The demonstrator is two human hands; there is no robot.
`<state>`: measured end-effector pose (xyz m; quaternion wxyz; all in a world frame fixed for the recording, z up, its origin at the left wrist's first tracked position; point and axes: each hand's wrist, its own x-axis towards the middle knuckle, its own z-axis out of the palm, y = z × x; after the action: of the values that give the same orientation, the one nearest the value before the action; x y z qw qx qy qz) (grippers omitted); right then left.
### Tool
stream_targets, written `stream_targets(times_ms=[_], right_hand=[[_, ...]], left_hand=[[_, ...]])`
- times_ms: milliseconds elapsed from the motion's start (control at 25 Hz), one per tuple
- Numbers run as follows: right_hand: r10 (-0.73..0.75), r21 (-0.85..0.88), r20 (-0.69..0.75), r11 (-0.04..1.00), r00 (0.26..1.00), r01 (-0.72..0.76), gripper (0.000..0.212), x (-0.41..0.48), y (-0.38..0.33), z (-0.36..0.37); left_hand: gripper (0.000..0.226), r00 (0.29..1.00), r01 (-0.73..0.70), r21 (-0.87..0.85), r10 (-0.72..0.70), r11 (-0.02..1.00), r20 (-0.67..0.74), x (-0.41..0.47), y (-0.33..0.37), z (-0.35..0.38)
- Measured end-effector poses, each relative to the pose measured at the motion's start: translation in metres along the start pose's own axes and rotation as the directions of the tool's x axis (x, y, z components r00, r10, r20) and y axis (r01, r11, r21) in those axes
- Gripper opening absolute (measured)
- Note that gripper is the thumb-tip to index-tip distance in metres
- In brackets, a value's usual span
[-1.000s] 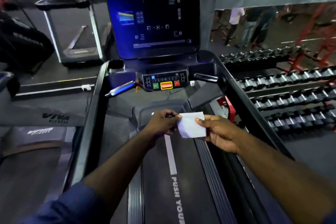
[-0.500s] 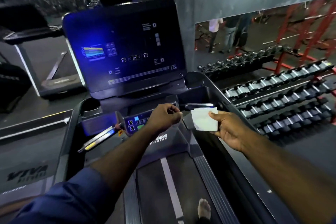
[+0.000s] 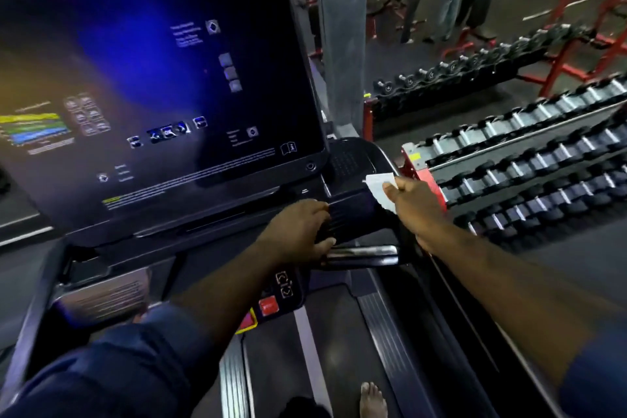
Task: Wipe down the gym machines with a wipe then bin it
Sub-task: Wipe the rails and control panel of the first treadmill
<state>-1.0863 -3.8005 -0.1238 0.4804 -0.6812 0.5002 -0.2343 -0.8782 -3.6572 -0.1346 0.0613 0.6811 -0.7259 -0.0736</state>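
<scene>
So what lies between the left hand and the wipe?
Only the treadmill's dark ribbed grip, which the left hand holds; seen in the head view.

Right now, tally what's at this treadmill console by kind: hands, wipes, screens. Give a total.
Hands: 2, the left hand gripping the black handlebar, the right hand pinching the wipe
Wipes: 1, the white wipe
Screens: 1, the treadmill screen
Total: 4
</scene>
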Motion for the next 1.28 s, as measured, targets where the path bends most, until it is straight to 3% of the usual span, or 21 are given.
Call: stream_targets(times_ms=[120,160,240,320,400,520,760,840,920,1000,1080,1160,1280], right_hand=[[-0.193,-0.232,-0.068,0.957,0.979,0.172,0.033,0.041,-0.009,0.007],[-0.266,-0.27,-0.02,0.93,0.964,0.251,0.039,0.053,-0.008,0.014],[-0.318,-0.374,0.222,0.845,0.922,0.381,0.048,0.071,0.0,0.036],[-0.288,-0.534,0.458,0.668,0.841,0.519,0.059,0.074,0.021,0.064],[-0.314,-0.634,0.528,0.472,0.789,0.612,0.07,0.06,0.036,0.077],[-0.358,-0.613,0.6,0.37,0.715,0.699,0.072,0.046,0.044,0.068],[-0.252,-0.754,0.442,0.416,0.861,0.509,0.075,0.117,0.027,0.056],[-0.265,-0.702,0.503,0.431,0.823,0.567,0.075,0.135,0.012,0.078],[-0.323,-0.627,0.601,0.378,0.731,0.682,0.069,0.128,0.007,0.091],[-0.355,-0.547,0.68,0.338,0.642,0.766,0.064,0.109,0.016,0.078],[-0.365,-0.511,0.711,0.318,0.601,0.798,0.066,0.092,0.029,0.052],[-0.346,-0.544,0.69,0.33,0.635,0.771,0.069,0.1,0.038,0.032],[-0.308,-0.673,0.537,0.404,0.785,0.619,0.071,0.148,0.028,0.04]], left_hand=[[0.044,0.988,-0.154,0.135,0.153,0.979,0.02,0.025,-0.028,0.007],[0.041,0.987,-0.163,0.114,0.161,0.98,0.02,0.03,-0.034,0.01],[0.037,0.988,-0.14,-0.04,0.142,0.989,0.062,0.036,-0.041,0.017],[0.037,0.989,-0.101,-0.22,0.122,0.97,0.082,0.04,-0.047,0.029],[0.032,0.992,-0.091,-0.308,0.113,0.947,0.055,0.042,-0.052,0.036],[0.03,0.99,-0.097,-0.33,0.126,0.939,0.067,0.046,-0.06,0.042],[0.035,0.989,-0.053,-0.348,0.098,0.936,0.111,0.047,-0.056,0.038],[0.035,0.992,-0.033,-0.353,0.073,0.935,0.102,0.047,-0.057,0.04],[0.036,0.994,-0.014,-0.343,0.05,0.939,0.097,0.046,-0.056,0.043],[0.036,0.994,-0.001,-0.343,0.037,0.939,0.099,0.047,-0.056,0.043],[0.038,0.995,-0.021,-0.346,0.054,0.938,0.087,0.048,-0.057,0.043],[0.04,0.994,-0.02,-0.35,0.055,0.936,0.091,0.049,-0.059,0.044],[0.041,0.995,0.003,-0.361,0.033,0.933,0.094,0.048,-0.06,0.046]])
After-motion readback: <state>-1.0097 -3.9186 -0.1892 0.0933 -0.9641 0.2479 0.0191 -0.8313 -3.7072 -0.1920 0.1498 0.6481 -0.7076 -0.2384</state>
